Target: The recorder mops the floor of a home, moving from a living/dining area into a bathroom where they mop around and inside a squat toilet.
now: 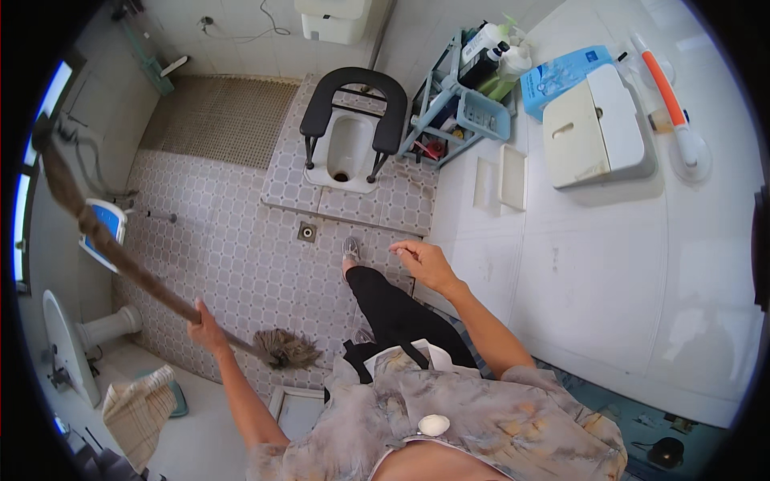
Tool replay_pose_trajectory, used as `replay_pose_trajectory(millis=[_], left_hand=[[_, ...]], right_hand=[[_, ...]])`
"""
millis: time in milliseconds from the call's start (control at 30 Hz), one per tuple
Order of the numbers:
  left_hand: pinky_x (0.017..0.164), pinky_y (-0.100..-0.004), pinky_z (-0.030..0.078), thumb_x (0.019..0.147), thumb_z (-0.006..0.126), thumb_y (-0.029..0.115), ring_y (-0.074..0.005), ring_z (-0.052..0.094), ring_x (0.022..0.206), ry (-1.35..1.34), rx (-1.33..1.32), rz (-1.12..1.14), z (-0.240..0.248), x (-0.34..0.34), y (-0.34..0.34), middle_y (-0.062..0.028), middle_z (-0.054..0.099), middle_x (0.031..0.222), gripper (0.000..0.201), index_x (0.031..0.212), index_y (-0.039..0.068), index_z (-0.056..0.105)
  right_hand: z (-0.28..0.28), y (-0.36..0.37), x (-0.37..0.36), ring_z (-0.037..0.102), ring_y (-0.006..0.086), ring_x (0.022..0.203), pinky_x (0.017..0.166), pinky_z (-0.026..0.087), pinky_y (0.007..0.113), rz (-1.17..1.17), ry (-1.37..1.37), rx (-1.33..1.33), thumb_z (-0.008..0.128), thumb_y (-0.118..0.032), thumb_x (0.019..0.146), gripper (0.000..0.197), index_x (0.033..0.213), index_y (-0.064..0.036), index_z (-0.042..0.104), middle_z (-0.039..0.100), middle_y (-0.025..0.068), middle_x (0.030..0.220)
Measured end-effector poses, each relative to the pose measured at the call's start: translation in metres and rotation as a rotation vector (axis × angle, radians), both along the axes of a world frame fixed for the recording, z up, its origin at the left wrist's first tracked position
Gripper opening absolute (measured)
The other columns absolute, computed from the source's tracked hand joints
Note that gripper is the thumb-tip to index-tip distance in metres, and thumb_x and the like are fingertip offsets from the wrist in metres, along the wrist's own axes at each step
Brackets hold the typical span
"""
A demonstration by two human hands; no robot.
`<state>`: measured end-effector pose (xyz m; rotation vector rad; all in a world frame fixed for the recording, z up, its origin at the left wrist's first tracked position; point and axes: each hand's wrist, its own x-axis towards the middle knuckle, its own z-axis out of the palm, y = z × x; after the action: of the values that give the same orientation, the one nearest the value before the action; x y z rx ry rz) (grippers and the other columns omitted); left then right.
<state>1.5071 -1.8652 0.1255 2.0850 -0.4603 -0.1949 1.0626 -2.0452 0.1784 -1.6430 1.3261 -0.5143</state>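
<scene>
1. My left hand [208,330] is gripping the mop [150,284] mid-handle; its long axis is slanting from far left down toward me.
2. Mop head [285,350] is lying on the tiled floor [224,232], right of that nearer hand.
3. Left arm is reaching forward-left; right hand [427,264] is hovering empty, fingers loosely curling.

Left-hand fingers [204,325] grip a mop handle [150,283] above patterned floor tiles [208,232].

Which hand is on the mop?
The left hand: its fingers are wrapped around the mop's handle. The right hand is well apart from the handle, its fingers loosely bent.
</scene>
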Motion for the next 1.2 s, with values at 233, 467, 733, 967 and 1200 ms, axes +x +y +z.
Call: replay_pose_trajectory(millis=[233,467,733,967,1200], left_hand=[[0.051,-0.0322,0.041,0.089,0.063,0.025,-0.0134,0.047,0.051,-0.188,0.086,0.245,-0.026,0.074,-0.008,-0.0037,0.050,0.053,0.041,0.058,0.000,0.054],[0.051,-0.0305,0.042,0.091,0.058,0.027,-0.0160,0.048,0.049,-0.105,0.198,0.499,-0.010,0.115,0.011,-0.0047,0.051,0.054,0.040,0.059,0.003,0.054],[0.072,-0.0410,0.048,0.088,0.049,0.059,-0.0259,0.061,0.065,-0.085,0.576,0.587,-0.074,0.250,0.049,-0.0090,0.063,0.066,0.057,0.072,0.005,0.063],[0.072,-0.0412,0.047,0.088,0.051,0.058,-0.0251,0.059,0.067,0.133,0.356,0.513,-0.105,0.316,-0.002,-0.0102,0.062,0.068,0.056,0.077,0.004,0.062],[0.072,-0.0414,0.046,0.088,0.052,0.058,-0.0243,0.058,0.068,0.316,0.249,0.516,-0.073,0.327,0.085,-0.0113,0.060,0.071,0.055,0.081,0.003,0.060]], right_hand=[[-0.092,-0.168,0.011,0.064,0.0179,0.081,0.075,0.049,0.030,-0.024,0.204,0.189,0.057,-0.022,0.089,0.029,0.109,-0.0038,0.066,0.069,0.0103,0.091],[-0.207,-0.288,0.011,0.063,0.0214,0.103,0.088,0.049,0.032,-0.305,0.380,0.256,0.068,-0.033,0.082,0.053,0.124,-0.0016,0.057,0.065,0.0137,0.114],[-0.259,-0.379,0.021,0.044,0.0351,0.129,0.108,0.034,0.037,-0.525,0.655,0.404,0.071,-0.059,0.068,0.105,0.143,0.0022,0.030,0.044,0.0248,0.139],[-0.293,-0.433,0.055,0.045,0.0352,0.128,0.107,0.036,0.035,-0.625,0.543,0.463,0.077,-0.053,0.065,0.109,0.142,0.0061,0.027,0.044,0.0265,0.138],[-0.347,-0.446,0.045,0.057,0.0279,0.113,0.097,0.043,0.035,-0.676,0.286,0.321,0.080,-0.045,0.069,0.085,0.129,0.0043,0.046,0.058,0.0181,0.123]])
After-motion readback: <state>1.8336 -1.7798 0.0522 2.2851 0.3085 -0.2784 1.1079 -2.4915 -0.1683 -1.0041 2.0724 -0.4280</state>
